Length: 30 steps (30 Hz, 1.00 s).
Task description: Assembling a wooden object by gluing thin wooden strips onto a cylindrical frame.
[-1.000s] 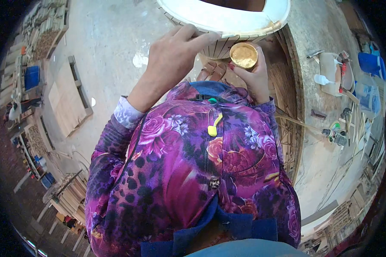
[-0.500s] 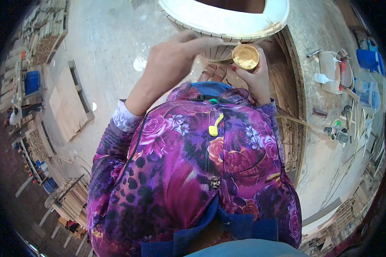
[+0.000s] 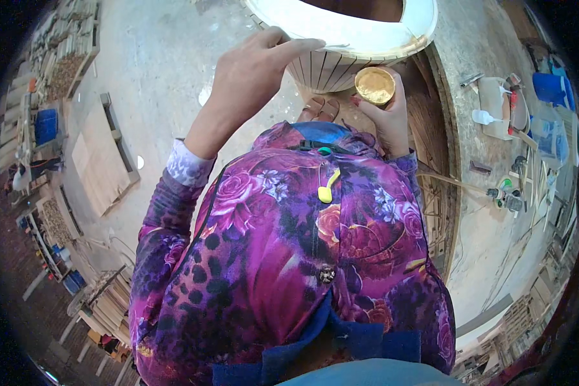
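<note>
A round wooden piece with slatted sides stands before me, topped by a broad white ring [image 3: 341, 29] around a brown opening. My left hand [image 3: 251, 80] is closed in a pinch at the ring's near left edge. From its fingertips a thin pale stick [image 3: 338, 45] sticks out along the rim; whether its tip touches the ring, I cannot tell. My right hand [image 3: 394, 116] is wrapped round a small round tub [image 3: 375, 85], its golden inside tilted toward me, just off the slatted side.
Stacked boards [image 3: 64, 58] and a plywood sheet [image 3: 100, 161] lie on the left. To the right are a curved wooden form [image 3: 441, 161], a white bottle [image 3: 484, 117], a blue bin [image 3: 552, 91] and a power tool [image 3: 511, 201] on the floor.
My left hand has moved from beside the tub leftward and up to the white ring's edge with the stick. The tub in my right hand has shifted slightly right.
</note>
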### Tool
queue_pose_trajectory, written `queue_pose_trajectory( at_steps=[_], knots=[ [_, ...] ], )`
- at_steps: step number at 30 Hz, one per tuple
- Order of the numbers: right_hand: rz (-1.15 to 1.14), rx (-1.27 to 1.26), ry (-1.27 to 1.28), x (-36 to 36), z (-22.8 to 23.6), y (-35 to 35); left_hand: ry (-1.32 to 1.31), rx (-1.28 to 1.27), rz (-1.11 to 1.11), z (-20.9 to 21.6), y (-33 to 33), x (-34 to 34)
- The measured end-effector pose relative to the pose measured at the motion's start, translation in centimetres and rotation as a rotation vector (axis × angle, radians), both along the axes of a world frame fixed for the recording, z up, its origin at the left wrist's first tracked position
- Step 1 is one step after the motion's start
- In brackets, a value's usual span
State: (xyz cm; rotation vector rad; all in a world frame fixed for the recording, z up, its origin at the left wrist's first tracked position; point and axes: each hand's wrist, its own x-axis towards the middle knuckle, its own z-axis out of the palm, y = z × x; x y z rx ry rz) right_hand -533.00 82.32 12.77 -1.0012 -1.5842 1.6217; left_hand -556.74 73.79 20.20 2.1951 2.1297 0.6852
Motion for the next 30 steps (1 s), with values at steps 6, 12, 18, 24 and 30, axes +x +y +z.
queue_pose_trajectory(
  at_steps=[6,12,18,24,30],
  knots=[
    [-0.002,-0.003,0.021,0.3,-0.5,-0.1,-0.024,-0.155,-0.120,0.8,-0.8,1.0],
    [-0.013,-0.029,0.050,0.6,-0.5,-0.1,0.067,0.094,-0.109,-0.2,-0.2,-1.8],
    [-0.023,0.024,-0.002,0.9,-0.9,0.2,0.104,0.052,-0.154,0.0,-0.1,-1.4],
    [-0.031,0.030,0.026,0.7,-0.7,0.2,0.105,0.005,-0.080,0.8,0.4,-1.3],
    [-0.048,0.036,0.013,0.8,-0.6,0.0,0.074,-0.019,-0.167,0.4,-0.4,0.0]
  ],
)
